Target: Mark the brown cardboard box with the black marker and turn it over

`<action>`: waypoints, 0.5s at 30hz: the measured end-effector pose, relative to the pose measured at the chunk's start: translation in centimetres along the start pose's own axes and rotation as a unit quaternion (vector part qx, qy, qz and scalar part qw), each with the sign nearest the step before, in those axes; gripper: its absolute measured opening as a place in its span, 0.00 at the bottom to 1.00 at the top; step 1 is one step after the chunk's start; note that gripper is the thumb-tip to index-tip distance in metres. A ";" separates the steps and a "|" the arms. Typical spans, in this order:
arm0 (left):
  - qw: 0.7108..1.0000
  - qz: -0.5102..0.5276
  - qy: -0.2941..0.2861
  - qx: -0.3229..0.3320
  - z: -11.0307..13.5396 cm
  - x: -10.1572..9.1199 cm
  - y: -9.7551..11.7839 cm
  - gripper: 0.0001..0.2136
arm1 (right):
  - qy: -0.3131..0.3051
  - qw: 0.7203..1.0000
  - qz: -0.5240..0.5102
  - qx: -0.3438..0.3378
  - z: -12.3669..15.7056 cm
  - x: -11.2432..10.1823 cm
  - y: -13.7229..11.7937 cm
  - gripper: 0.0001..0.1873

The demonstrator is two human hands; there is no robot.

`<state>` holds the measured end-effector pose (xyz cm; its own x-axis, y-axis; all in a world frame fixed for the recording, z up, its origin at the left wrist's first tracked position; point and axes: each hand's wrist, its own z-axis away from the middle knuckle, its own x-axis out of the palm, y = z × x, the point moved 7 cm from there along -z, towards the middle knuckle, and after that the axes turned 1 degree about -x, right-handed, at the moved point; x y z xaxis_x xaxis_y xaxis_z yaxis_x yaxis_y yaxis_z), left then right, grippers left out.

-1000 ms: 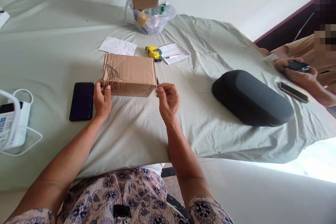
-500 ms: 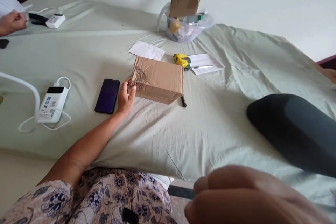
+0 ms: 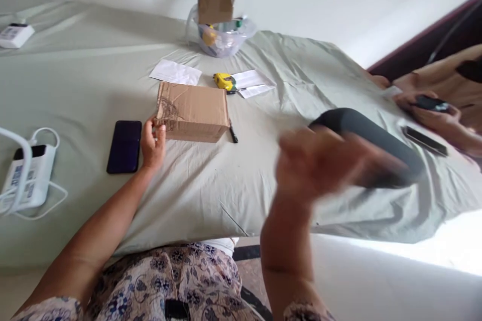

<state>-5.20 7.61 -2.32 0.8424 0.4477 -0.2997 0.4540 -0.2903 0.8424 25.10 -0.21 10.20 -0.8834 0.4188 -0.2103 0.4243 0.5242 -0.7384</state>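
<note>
A brown cardboard box (image 3: 196, 108) lies on the cloth-covered table, with dark scribbled lines on its left end. My left hand (image 3: 153, 146) grips that left end, thumb on the near side and the other fingers partly hidden. Left of this hand lies a dark phone (image 3: 124, 147). A black marker (image 3: 234, 133) sticks out by the box's right end. Raised over the table's front right, my right hand (image 3: 320, 163) is smeared by motion, so its fingers are unclear. It overlaps a dark rounded object (image 3: 348, 120) in the picture, and I see nothing in it.
Behind the box lie a yellow tape measure (image 3: 225, 82) and white papers (image 3: 176, 72). A clear plastic basket (image 3: 241, 40) holds a smaller carton (image 3: 216, 0). White power banks (image 3: 37, 180) with cables lie left. At right, another person's hands (image 3: 433, 110) hold a dark device near a phone (image 3: 425, 140).
My right hand has moved up and away from the lower right foreground. The view has swung right, bringing another person's hands into sight. My left hand keeps its grip on the box.
</note>
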 end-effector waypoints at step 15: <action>1.000 -0.010 0.020 0.006 -0.2 -0.3 0.2 0.16 | -0.046 0.989 -0.006 0.137 3.7 7.3 12.3 0.34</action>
